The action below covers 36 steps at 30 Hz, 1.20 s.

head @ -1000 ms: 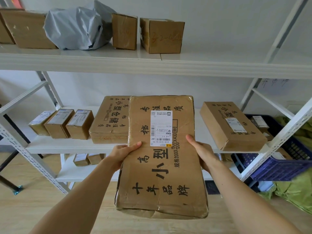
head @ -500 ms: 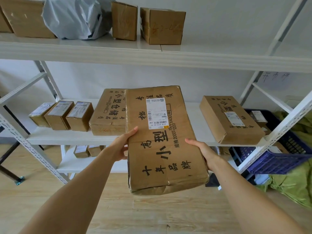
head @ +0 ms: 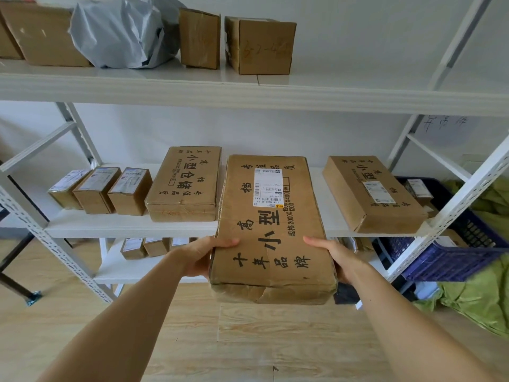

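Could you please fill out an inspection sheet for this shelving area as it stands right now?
Surface: white middle shelf, bare along its front edge.
Job's things: labelled flat carton, far end over that shelf between two similar cartons; contact cannot be told.
Clutter: three small labelled boxes at left; grey plastic bag and boxes on the top shelf.
Grippers: left hand and right hand grip the carton's sides, thumbs on top.
Cables: nothing seen.
Surroundings: blue crate and green fabric at right; wooden floor.
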Each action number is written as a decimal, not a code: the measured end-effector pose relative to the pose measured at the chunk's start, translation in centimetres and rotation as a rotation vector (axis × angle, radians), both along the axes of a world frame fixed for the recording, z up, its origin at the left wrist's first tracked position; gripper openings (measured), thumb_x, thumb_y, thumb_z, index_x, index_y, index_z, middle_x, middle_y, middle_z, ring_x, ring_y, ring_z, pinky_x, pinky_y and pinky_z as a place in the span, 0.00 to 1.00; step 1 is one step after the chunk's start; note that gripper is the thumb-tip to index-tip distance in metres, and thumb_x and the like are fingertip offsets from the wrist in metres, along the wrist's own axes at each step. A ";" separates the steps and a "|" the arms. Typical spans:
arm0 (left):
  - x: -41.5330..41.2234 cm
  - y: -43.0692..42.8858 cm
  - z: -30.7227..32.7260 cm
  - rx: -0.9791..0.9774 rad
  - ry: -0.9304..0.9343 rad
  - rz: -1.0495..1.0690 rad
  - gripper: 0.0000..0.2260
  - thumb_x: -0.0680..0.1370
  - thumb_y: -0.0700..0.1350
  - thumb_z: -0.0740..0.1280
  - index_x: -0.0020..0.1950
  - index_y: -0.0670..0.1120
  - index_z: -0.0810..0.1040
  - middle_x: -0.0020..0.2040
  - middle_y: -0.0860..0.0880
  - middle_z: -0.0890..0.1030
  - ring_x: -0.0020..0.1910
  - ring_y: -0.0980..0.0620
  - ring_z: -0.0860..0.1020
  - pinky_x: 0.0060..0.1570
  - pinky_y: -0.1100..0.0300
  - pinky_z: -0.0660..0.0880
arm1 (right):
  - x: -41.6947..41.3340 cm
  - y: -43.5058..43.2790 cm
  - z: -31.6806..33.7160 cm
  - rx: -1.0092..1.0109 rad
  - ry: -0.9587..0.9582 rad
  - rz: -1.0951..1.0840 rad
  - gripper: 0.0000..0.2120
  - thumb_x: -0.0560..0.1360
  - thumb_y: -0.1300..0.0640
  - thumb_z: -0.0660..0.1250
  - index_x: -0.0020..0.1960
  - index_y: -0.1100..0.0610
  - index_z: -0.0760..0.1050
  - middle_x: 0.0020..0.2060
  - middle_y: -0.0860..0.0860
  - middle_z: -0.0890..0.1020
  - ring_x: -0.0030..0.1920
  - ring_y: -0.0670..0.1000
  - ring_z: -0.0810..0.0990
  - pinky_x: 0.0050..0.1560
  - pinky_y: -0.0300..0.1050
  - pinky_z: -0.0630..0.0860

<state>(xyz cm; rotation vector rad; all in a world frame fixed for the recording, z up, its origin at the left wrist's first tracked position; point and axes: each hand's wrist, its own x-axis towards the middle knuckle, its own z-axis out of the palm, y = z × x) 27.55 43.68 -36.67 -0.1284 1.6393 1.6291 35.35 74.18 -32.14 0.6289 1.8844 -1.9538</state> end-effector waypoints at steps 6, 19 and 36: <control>-0.1 0.6 -0.8 -0.013 0.077 0.007 0.41 0.60 0.54 0.85 0.69 0.48 0.74 0.62 0.39 0.81 0.60 0.36 0.80 0.60 0.34 0.76 | 0.5 0.4 -0.8 -0.026 0.048 -0.003 0.15 0.74 0.56 0.72 0.60 0.55 0.78 0.45 0.52 0.87 0.49 0.53 0.84 0.47 0.49 0.78; 0.3 5.6 -2.5 0.108 0.004 0.034 0.27 0.74 0.55 0.74 0.70 0.53 0.69 0.62 0.40 0.81 0.58 0.40 0.82 0.52 0.44 0.81 | 3.7 2.8 -4.1 -0.150 -0.038 -0.168 0.20 0.74 0.63 0.71 0.65 0.55 0.75 0.54 0.58 0.85 0.57 0.60 0.82 0.57 0.57 0.78; 4.3 22.1 -6.7 -0.059 -0.137 -0.380 0.39 0.59 0.57 0.84 0.67 0.46 0.77 0.63 0.42 0.81 0.62 0.40 0.80 0.64 0.37 0.74 | 15.4 16.3 -7.0 -0.146 -0.141 -0.573 0.16 0.75 0.49 0.71 0.58 0.57 0.79 0.45 0.56 0.87 0.51 0.57 0.84 0.50 0.52 0.79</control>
